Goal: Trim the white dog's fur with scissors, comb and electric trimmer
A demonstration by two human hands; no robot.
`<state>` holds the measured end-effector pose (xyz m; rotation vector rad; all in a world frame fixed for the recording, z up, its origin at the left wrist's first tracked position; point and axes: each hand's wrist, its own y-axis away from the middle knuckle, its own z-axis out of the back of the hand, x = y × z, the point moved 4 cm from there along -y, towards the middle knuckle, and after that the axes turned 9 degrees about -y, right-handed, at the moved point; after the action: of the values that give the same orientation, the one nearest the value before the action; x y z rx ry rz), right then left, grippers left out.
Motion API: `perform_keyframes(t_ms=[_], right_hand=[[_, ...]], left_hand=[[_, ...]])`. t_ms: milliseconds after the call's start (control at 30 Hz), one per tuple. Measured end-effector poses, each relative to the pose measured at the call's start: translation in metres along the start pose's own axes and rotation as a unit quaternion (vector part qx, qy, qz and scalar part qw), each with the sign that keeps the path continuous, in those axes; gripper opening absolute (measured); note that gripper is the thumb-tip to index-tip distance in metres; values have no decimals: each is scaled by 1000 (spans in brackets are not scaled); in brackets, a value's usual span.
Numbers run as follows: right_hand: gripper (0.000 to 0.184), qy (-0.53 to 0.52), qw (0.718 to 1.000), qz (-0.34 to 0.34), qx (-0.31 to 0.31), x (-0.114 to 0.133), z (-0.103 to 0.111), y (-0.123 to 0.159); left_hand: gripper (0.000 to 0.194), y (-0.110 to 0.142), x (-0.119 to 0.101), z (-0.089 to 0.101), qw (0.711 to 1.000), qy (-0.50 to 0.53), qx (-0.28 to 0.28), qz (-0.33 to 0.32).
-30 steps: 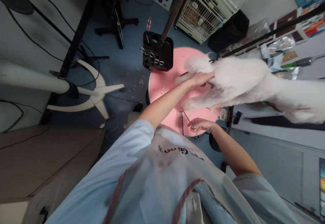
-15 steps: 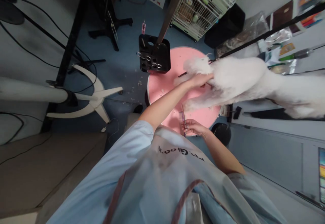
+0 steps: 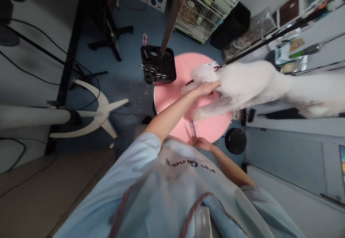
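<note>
A fluffy white dog [image 3: 245,78] stands on the pink round grooming table [image 3: 164,96], one front leg stretched toward me. My left hand [image 3: 208,87] is closed at the dog's chest and upper leg, its fingertips partly sunk in the fur. Near the table's front edge, my right hand [image 3: 204,143] grips a pair of scissors [image 3: 194,129]. Their slim purplish blades look closed and point away from me, the tip a little short of the dog's front paw [image 3: 198,114]. My fingers largely hide the scissor handles.
A black tool tray [image 3: 171,65] with several scissors hangs by a post [image 3: 174,15] at the table's far left. Beyond stands a pet cage [image 3: 198,13]. A white stand base [image 3: 104,110] is on the floor left, a black round stool [image 3: 235,141] right. Hair clippings lie on the table.
My right hand has drawn the scissors back toward my body, away from the paw. My left hand stays on the dog. The whole view has shifted slightly.
</note>
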<state>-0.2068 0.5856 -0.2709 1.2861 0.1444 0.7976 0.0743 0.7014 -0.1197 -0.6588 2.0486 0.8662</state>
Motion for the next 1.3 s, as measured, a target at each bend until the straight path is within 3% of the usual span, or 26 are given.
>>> perform_keyframes(t_ms=[100, 167, 300, 433, 533, 667, 733, 800, 900, 1067, 1133, 1233, 1300], right_hand=[[28, 68, 986, -54, -140, -25, -2, 1], [31, 112, 972, -75, -193, -34, -8, 1], [29, 173, 961, -27, -214, -33, -24, 1], [37, 172, 956, -22, -237, -35, -24, 3], [31, 168, 955, -19, -244, -54, -11, 8], [31, 71, 938, -63, -334, -101, 20, 28], [38, 35, 929, -48, -365, -110, 31, 37], [38, 78, 927, 59, -362, -94, 35, 40], [32, 195, 901, 223, -318, -42, 28, 40], [21, 269, 893, 238, -272, 16, 21, 36], [20, 266, 886, 255, -282, 23, 22, 40], [23, 254, 873, 232, -346, 24, 27, 48], [21, 264, 877, 243, -320, 27, 26, 50]], left_hand=[[25, -11, 7, -3, 998, -56, 6, -36], [26, -17, 14, -3, 996, -77, 6, -39], [27, -28, 26, -2, 996, -76, -5, -43], [24, -32, 33, -2, 999, -40, -15, -29], [22, -29, 33, -3, 1000, -3, -29, -12], [20, -19, 29, -7, 999, 14, -41, -30], [19, -14, 27, -9, 998, 10, -48, -41], [18, -12, 26, -10, 998, 4, -57, -39], [17, -12, 28, -12, 997, 14, -65, -40], [17, -15, 33, -12, 996, 41, -66, -53], [18, -17, 34, -12, 996, 33, -60, -58], [18, -20, 35, -12, 996, 29, -57, -68], [17, -21, 36, -11, 995, 41, -66, -70]])
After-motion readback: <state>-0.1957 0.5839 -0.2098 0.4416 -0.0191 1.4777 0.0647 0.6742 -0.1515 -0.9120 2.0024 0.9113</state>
